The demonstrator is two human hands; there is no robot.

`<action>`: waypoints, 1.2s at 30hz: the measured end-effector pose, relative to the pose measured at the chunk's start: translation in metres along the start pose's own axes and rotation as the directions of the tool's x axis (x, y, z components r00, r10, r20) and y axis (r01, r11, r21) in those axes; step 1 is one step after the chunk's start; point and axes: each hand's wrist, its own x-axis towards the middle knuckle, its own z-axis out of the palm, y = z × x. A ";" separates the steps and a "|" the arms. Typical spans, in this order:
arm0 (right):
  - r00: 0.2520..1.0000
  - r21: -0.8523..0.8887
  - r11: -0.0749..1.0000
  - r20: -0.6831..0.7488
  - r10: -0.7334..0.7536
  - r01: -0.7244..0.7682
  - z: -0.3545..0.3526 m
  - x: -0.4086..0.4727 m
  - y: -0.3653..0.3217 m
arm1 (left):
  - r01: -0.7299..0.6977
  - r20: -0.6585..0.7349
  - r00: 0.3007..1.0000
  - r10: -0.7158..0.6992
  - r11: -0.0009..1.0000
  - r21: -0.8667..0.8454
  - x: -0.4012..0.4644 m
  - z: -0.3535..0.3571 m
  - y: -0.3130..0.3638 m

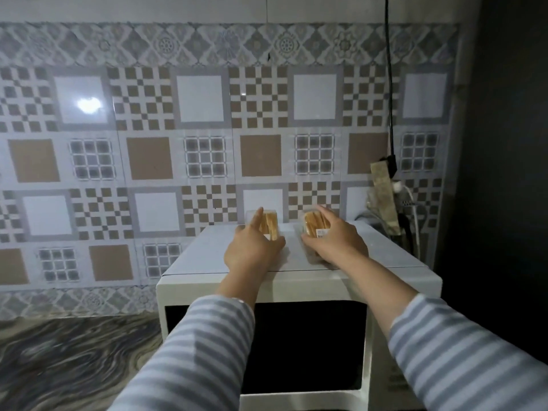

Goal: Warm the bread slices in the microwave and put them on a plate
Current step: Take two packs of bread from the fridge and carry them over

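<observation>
A white microwave (296, 280) stands on a marbled grey surface (68, 360) against a patterned tile wall (204, 129), its dark-windowed door (267, 345) closed. Two clear plastic packs of bread slices sit on top of the microwave, toward its rear edge. The left bread pack (270, 223) stands upright, slices on edge; the left hand (252, 250) reaches to it, index finger extended along its left side and thumb at its front, fingers in contact with the pack, though whether they close round it cannot be told. The right bread pack (316, 222) is just beside the first, apart from it, and carries a small white label (321, 232) on its front. The right hand (335, 241) grips this pack, fingers curled over its top and right side, thumb beneath its near edge. Both arms wear grey-and-white striped sleeves (201, 345). A black cable (390, 84) hangs down the wall at the right, to a plug (391, 166) behind the microwave.
</observation>
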 end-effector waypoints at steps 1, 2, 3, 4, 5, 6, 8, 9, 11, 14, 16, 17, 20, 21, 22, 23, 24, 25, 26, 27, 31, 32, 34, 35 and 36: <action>1.000 -0.008 1.000 -0.004 0.000 0.000 0.001 0.001 0.001 | -0.006 -0.003 1.000 0.006 1.000 0.004 0.001 0.001 -0.001; 1.000 -0.016 1.000 -0.008 0.002 -0.002 0.001 0.002 0.001 | -0.012 -0.006 1.000 0.012 1.000 0.009 0.003 0.002 -0.001; 1.000 -0.025 1.000 -0.011 0.005 -0.005 0.001 0.003 0.002 | -0.015 -0.005 1.000 0.016 1.000 0.016 0.004 0.003 -0.001; 1.000 -0.035 0.999 -0.012 0.007 -0.008 0.001 0.003 0.002 | -0.017 0.000 1.000 0.017 1.000 0.024 0.005 0.003 -0.001; 1.000 -0.048 0.999 -0.008 0.010 -0.010 0.001 0.003 0.002 | -0.019 0.007 1.000 0.018 0.999 0.036 0.005 0.004 -0.001; 1.000 -0.062 0.998 0.000 0.013 -0.013 0.000 0.003 0.001 | -0.021 0.014 1.000 0.021 0.998 0.052 0.006 0.004 -0.001; 1.000 -0.095 0.995 0.021 0.016 -0.014 -0.004 0.001 -0.001 | -0.024 0.015 1.000 0.023 0.997 0.073 0.006 0.001 0.000; 0.999 -0.105 0.994 0.029 0.017 -0.014 -0.007 0.000 -0.003 | -0.025 0.004 1.000 0.025 0.997 0.071 0.004 -0.002 0.000; 0.999 -0.108 0.994 0.028 0.016 -0.013 -0.014 -0.005 -0.004 | -0.044 -0.035 0.998 0.047 0.996 0.084 0.000 -0.010 -0.002; 0.999 -0.140 0.990 0.034 -0.007 0.012 -0.021 -0.025 -0.005 | -0.086 -0.094 0.991 0.099 0.987 0.134 -0.018 -0.019 -0.006; 0.999 -0.191 0.981 0.045 -0.029 0.037 -0.024 -0.043 -0.006 | -0.098 -0.118 0.986 0.119 0.981 0.166 -0.035 -0.023 -0.007; 0.998 -0.211 0.976 0.052 -0.037 0.048 -0.027 -0.054 -0.007 | -0.103 -0.126 0.984 0.128 0.977 0.187 -0.047 -0.026 -0.007; 0.996 -0.256 0.963 0.061 -0.066 0.080 -0.033 -0.089 -0.006 | -0.126 -0.136 0.978 0.159 0.966 0.225 -0.086 -0.032 -0.007; 0.995 -0.272 0.958 0.067 -0.079 0.094 -0.034 -0.101 -0.004 | -0.131 -0.129 0.978 0.163 0.965 0.226 -0.100 -0.031 -0.009; 0.993 -0.289 0.951 0.071 -0.093 0.110 -0.032 -0.113 -0.002 | -0.133 -0.117 0.980 0.163 0.965 0.228 -0.113 -0.030 -0.012; 0.992 -0.306 0.944 0.072 -0.107 0.124 -0.032 -0.126 0.001 | -0.132 -0.101 0.982 0.159 0.963 0.235 -0.127 -0.029 -0.016; 0.991 -0.318 0.939 0.073 -0.115 0.133 -0.030 -0.141 0.004 | -0.129 -0.081 0.985 0.154 0.959 0.250 -0.141 -0.028 -0.021; 0.990 -0.324 0.937 0.075 -0.116 0.134 -0.029 -0.157 0.006 | -0.129 -0.059 0.987 0.150 0.955 0.269 -0.156 -0.028 -0.025; 0.991 -0.319 0.939 0.083 -0.104 0.125 -0.028 -0.175 0.010 | -0.133 -0.032 0.989 0.147 0.950 0.282 -0.170 -0.028 -0.029; 0.992 -0.306 0.946 0.099 -0.081 0.108 -0.027 -0.193 0.013 | -0.137 0.002 0.990 0.143 0.947 0.289 -0.186 -0.029 -0.033; 0.978 -0.304 0.951 0.209 0.015 0.051 -0.020 -0.263 0.024 | -0.128 0.178 0.981 0.077 0.947 0.294 -0.252 -0.040 -0.052; 0.974 -0.318 0.947 0.224 0.029 0.045 -0.020 -0.281 0.026 | -0.123 0.201 0.978 0.062 0.945 0.302 -0.268 -0.044 -0.057; 0.972 -0.335 0.942 0.229 0.053 0.028 -0.024 -0.316 0.026 | -0.123 0.223 0.973 0.052 0.940 0.319 -0.297 -0.056 -0.068; 0.973 -0.339 0.941 0.223 0.064 0.016 -0.026 -0.335 0.026 | -0.129 0.230 0.972 0.054 0.937 0.324 -0.313 -0.062 -0.074; 0.973 -0.340 0.940 0.215 0.078 -0.001 -0.028 -0.354 0.026 | -0.138 0.238 0.969 0.060 0.935 0.326 -0.329 -0.068 -0.080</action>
